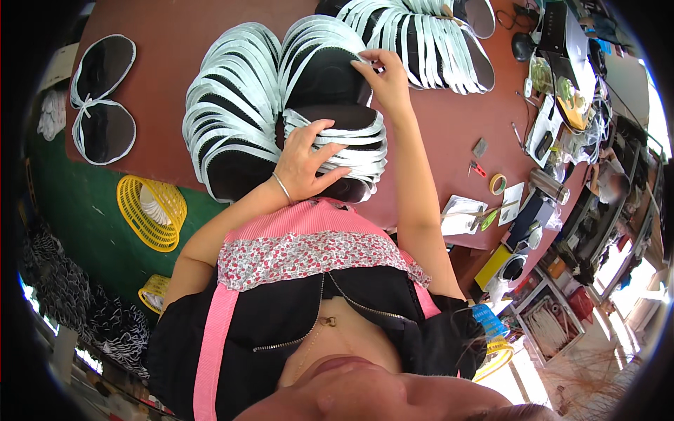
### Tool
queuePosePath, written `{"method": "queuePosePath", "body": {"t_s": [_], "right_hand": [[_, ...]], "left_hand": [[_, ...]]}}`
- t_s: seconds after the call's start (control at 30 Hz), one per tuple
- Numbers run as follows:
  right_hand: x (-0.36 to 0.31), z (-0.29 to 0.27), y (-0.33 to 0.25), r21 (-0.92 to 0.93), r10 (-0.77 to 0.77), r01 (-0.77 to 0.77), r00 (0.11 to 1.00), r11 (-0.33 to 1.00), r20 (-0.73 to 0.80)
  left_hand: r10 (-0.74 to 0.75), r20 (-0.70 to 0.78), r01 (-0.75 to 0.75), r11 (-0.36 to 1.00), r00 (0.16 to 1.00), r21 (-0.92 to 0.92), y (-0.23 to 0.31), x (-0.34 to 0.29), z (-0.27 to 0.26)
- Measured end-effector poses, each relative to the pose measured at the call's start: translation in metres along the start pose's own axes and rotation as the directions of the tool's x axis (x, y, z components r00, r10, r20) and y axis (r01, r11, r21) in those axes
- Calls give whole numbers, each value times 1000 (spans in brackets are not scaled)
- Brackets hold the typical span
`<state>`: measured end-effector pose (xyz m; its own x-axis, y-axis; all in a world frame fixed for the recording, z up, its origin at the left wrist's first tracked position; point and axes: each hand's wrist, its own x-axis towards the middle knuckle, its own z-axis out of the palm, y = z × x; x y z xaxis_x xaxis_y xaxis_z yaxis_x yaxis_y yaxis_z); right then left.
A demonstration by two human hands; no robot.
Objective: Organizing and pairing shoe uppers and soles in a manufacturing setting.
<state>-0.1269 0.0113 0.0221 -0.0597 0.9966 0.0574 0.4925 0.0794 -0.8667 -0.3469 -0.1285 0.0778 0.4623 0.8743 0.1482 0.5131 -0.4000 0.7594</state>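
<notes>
Long overlapping rows of black rounded pads with white trim lie fanned out on the table before me. My right hand pinches the right edge of a black rounded pad at the near end of the right-hand row. Just below that pad, my left hand lies with spread fingers on a bunched stack of the same pads. The left fingertips touch the white edges of the stack. How the pads join beneath the hands is hidden.
Another pad row lies at the far right, and two pads tied together rest at the left of the brown table. On the right are a tape roll, a red-handled tool and a flask. A yellow basket stands below left.
</notes>
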Motion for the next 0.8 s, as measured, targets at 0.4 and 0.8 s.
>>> {"method": "queuePosePath", "body": {"t_s": [0.4, 0.8], "right_hand": [[-32, -13, -23, -39, -108, 110, 993, 993, 52], [47, 42, -35, -263, -496, 532, 846, 804, 196]], "left_hand": [[35, 14, -35, 999, 999, 41, 3, 13, -22], [119, 5, -120, 992, 993, 29, 3, 6, -16]]}}
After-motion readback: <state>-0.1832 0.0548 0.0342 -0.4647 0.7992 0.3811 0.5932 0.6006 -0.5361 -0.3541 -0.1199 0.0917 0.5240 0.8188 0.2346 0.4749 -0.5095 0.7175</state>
